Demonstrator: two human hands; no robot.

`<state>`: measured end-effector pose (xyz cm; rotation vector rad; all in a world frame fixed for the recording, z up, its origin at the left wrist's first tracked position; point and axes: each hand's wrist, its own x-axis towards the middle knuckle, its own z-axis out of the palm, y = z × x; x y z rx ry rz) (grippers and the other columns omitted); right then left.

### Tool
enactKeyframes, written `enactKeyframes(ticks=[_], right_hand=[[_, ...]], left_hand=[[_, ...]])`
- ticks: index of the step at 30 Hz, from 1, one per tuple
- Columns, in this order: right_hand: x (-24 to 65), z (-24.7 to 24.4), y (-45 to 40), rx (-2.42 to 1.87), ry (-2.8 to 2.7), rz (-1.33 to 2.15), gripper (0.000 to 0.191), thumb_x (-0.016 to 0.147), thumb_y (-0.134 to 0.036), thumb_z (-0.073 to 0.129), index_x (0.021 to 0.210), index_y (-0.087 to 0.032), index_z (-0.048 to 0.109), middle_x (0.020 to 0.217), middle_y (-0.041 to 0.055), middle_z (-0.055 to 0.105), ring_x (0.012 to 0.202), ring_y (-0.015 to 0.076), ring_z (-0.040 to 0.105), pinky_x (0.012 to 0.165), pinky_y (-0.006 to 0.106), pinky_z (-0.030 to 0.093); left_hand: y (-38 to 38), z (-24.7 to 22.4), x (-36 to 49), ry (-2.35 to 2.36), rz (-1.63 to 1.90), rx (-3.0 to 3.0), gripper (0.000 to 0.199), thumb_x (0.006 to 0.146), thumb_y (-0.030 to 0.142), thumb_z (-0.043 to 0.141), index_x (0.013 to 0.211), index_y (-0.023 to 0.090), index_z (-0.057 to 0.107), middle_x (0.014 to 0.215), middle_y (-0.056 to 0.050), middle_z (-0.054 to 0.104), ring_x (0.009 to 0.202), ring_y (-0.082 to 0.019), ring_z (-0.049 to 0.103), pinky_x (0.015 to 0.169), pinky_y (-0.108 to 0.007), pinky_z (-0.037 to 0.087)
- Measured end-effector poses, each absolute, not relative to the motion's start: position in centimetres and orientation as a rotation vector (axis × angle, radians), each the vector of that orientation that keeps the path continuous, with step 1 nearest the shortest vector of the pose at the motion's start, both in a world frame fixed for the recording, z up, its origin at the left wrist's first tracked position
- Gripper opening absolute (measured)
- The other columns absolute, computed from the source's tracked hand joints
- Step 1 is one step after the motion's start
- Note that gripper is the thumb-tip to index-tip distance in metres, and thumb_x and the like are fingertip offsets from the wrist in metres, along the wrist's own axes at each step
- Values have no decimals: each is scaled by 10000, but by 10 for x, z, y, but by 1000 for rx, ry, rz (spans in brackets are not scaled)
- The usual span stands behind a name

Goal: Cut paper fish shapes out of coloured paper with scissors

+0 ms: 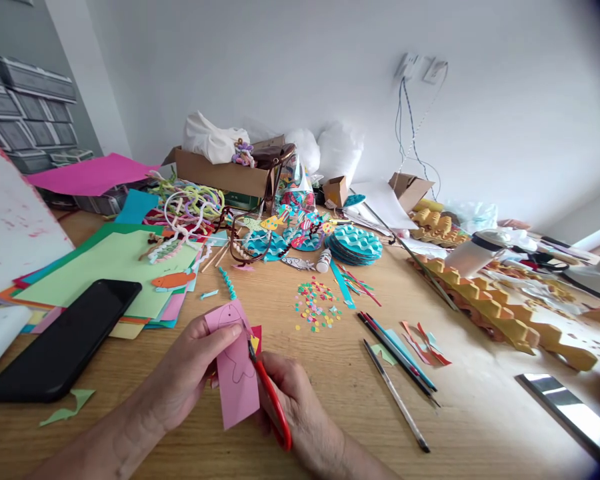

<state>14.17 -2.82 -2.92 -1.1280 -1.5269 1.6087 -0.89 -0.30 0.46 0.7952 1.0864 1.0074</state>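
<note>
A strip of pink paper [237, 393] with a fish outline drawn on it is pinched between the thumb and fingers of my left hand [195, 363]. My right hand [297, 400] is closed round the red handles of a pair of scissors [273, 397]. The scissor blades meet the right edge of the pink strip, near the drawn fish. Small red and yellow paper pieces [255, 337] show behind the blades. An orange paper fish [173, 280] rests on the coloured sheets beyond my left hand.
A black phone [63, 337] lies at the left by stacked coloured paper [100, 267]. Confetti [317, 303], pencils [395, 347] and a pen [395, 393] are on the wooden table [340, 413]. Egg cartons [485, 307] and another phone [570, 407] are at the right.
</note>
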Motion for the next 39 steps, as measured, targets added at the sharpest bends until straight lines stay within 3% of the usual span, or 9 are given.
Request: enactKeyframes(ticks=[17,27,34,39], right_hand=[[141,-31,-29,-1103,-1555,1577,504,829,-630,476,662,-155,490,505,-39,435,397,61,382,368,154,304],[141,-32,-28,-1121,-1542,1592,491,832,-614,490,667,-152,495,509,-33,445,389,54,378,352,144,293],[140,-32,-28,-1136,-1513,1597,476,834,-596,504,675,-148,497,537,-28,460,417,60,410,374,147,315],[140,-31,-27,-1133,-1516,1597,480,841,-595,494,677,-144,495,548,-26,453,430,58,396,377,147,301]], left_hand=[[-6,6,-10,1104,1009,794,260,616,352,703,589,194,498,452,76,477,417,-77,385,407,-188,270],[-3,3,-12,1070,1044,830,203,708,368,669,656,211,551,550,55,539,495,-104,461,454,-189,369],[-4,3,-11,1105,1002,891,211,723,361,649,655,217,512,506,65,504,448,-95,417,399,-166,289],[-4,3,-11,1124,976,908,245,701,402,649,663,216,495,518,65,503,464,-96,419,408,-169,300]])
